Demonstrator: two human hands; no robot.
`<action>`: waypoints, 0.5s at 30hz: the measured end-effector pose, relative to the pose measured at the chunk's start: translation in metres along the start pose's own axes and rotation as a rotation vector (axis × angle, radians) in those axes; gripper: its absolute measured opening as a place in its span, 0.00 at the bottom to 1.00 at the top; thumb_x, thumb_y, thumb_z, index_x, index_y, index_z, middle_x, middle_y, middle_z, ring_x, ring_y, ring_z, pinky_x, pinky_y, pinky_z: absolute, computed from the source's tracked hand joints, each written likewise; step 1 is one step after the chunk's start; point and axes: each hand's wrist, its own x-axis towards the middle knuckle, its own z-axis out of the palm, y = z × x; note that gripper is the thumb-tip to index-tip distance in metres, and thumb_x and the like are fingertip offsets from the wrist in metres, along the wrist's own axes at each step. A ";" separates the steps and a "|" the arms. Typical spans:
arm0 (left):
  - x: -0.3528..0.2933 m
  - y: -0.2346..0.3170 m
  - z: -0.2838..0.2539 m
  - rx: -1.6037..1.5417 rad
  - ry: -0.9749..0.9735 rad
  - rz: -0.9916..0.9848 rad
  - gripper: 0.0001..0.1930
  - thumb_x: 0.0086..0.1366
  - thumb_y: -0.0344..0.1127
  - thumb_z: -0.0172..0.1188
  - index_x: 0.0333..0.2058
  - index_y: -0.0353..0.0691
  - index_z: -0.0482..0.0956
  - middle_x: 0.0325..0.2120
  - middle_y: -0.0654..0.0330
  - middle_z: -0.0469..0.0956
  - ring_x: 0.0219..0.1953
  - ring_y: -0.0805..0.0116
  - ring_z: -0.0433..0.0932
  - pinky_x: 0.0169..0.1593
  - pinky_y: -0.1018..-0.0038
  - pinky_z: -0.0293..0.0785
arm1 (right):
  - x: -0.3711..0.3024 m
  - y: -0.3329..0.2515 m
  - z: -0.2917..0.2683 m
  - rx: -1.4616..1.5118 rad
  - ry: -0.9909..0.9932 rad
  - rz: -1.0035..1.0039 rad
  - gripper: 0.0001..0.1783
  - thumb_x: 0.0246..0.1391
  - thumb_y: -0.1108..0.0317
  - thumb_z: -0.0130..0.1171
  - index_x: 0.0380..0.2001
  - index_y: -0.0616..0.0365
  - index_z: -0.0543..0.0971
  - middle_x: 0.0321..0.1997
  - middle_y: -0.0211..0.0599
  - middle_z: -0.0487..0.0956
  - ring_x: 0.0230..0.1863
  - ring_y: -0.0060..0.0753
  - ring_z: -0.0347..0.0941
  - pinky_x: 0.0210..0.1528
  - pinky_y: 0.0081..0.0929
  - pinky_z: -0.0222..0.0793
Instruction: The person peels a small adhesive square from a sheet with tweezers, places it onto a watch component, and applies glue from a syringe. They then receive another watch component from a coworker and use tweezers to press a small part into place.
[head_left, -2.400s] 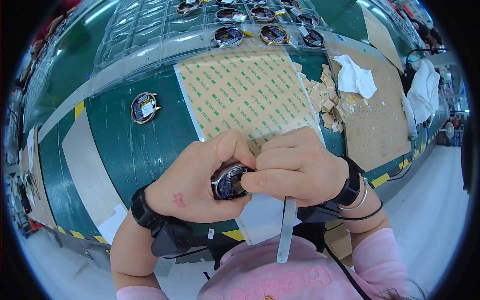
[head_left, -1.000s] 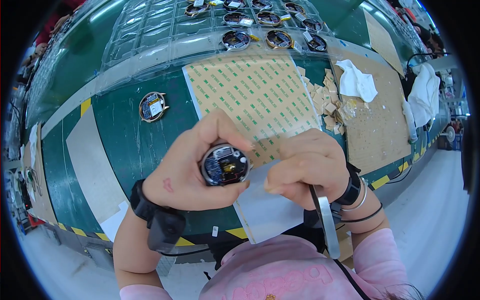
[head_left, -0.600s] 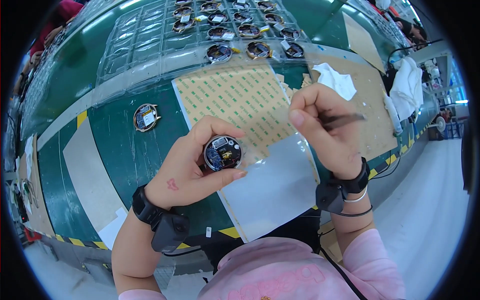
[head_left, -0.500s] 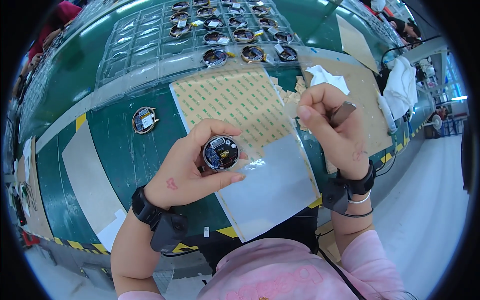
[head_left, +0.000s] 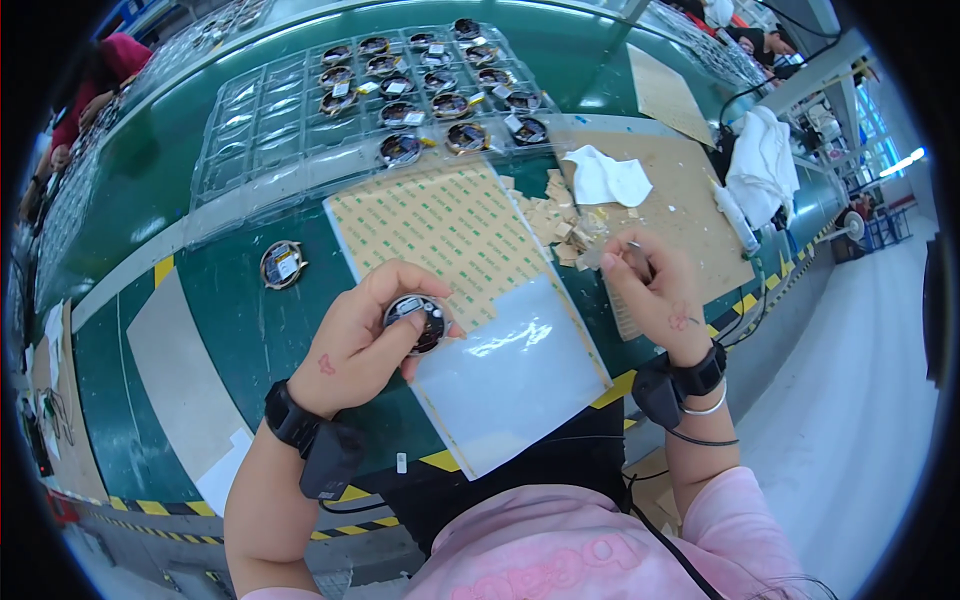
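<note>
A round watch case [head_left: 432, 325] with bare electronics inside is held in my left hand [head_left: 345, 350]. My left thumb lies across its open face and my fingers curl round the rim. My right hand [head_left: 660, 300] is closed on a flat metal tool, seemingly tweezers [head_left: 640, 249], whose tips I cannot make out. Below both hands lies a sheet of tan backing paper with green print [head_left: 420, 220]; its nearer part is a bare whitish liner [head_left: 510, 375]. Another open watch case [head_left: 283, 265] rests on the green table to the left.
A clear plastic tray [head_left: 240, 150] at the back holds several watch cases. Tan paper scraps [head_left: 550, 215] and a white cloth [head_left: 608, 180] lie beside a brown board [head_left: 690, 240] on the right. A small white label [head_left: 402, 462] sits near the front edge. Another person's hand [head_left: 95, 108] shows far left.
My left thumb has moved onto the watch case's face, and that hand has shifted slightly left and nearer. My right hand has come lower and left, with the tweezers still in it.
</note>
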 end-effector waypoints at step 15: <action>-0.001 0.001 -0.001 -0.086 0.014 0.010 0.16 0.63 0.22 0.44 0.50 0.36 0.68 0.40 0.55 0.77 0.31 0.79 0.73 0.29 0.81 0.71 | 0.033 0.023 0.008 -0.506 0.233 -0.268 0.10 0.54 0.67 0.62 0.31 0.60 0.73 0.15 0.31 0.65 0.19 0.20 0.63 0.22 0.23 0.60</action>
